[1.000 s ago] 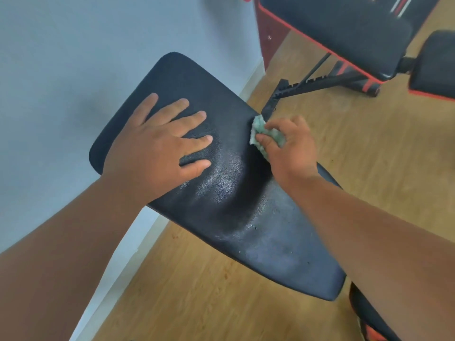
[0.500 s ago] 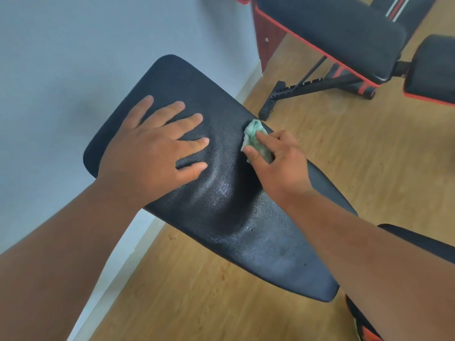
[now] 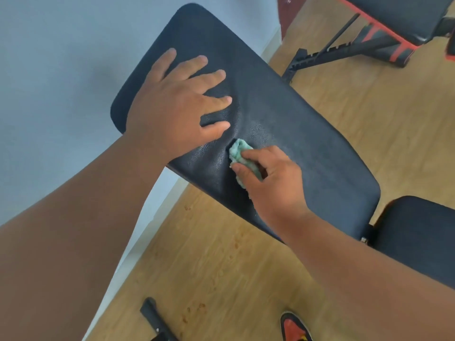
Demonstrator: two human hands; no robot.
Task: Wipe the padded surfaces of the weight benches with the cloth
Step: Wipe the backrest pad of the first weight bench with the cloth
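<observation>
A black padded backrest (image 3: 295,124) of a weight bench slants up toward the grey wall. My left hand (image 3: 172,107) lies flat on its upper part, fingers spread. My right hand (image 3: 273,183) presses a crumpled pale green cloth (image 3: 240,153) onto the pad's middle, just below my left thumb. The bench's black seat pad (image 3: 418,232) shows at the right edge, partly hidden by my right forearm.
A second black bench with red trim (image 3: 394,18) stands at the top right, its notched black frame (image 3: 327,55) resting on the wooden floor (image 3: 221,267). A grey wall (image 3: 61,70) runs along the left. A black bench foot (image 3: 154,318) and a red shoe (image 3: 294,327) are at the bottom.
My right hand slid the cloth from the pad's right edge down and left toward its middle. The view shifted, showing the seat pad and floor below. My left hand stayed flat.
</observation>
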